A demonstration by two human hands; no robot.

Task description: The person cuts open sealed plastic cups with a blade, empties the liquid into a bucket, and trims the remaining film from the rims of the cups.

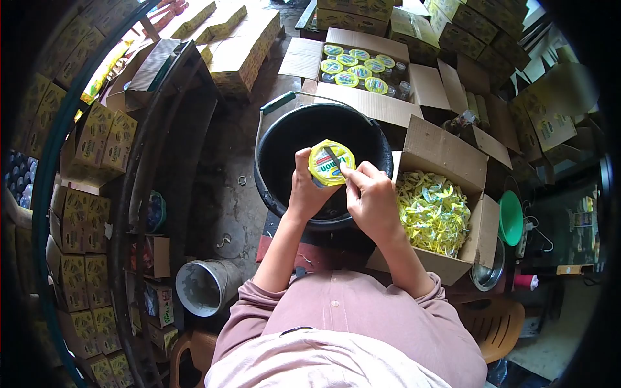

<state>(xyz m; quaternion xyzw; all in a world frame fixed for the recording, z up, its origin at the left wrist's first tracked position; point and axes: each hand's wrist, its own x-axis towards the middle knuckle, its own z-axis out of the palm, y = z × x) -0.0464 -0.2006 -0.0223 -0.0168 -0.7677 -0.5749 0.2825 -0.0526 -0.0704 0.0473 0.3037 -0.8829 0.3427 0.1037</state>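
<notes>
- Left hand: its grip is closed around a jar, thumb and fingers on its sides, the round lid facing up. The lid is yellow, with green lettering.
- Right hand: its grip is pinched, thumb against fingers, on the lower end of a thin dark strip that slants across the lid. What the strip is made of, I cannot tell.
- The jar is held between the 2 hands, over the mouth of a black bucket. The bucket's wire handle has a green sleeve and rests toward the far rim.
- Right of the bucket, near the right forearm: an open carton heaped with yellow and green scraps.
- Just beyond the bucket: another open carton, flaps out, holding rows of jars; most show yellow lids.
- Further right: a green bowl, a metal bowl partly hidden by the scrap carton, and a spool of red thread.
- Left of the person: a grey pail on the stained floor.
- Far left: stacked yellow printed boxes.
- Nearest the camera: the person's mauve shirt.
</notes>
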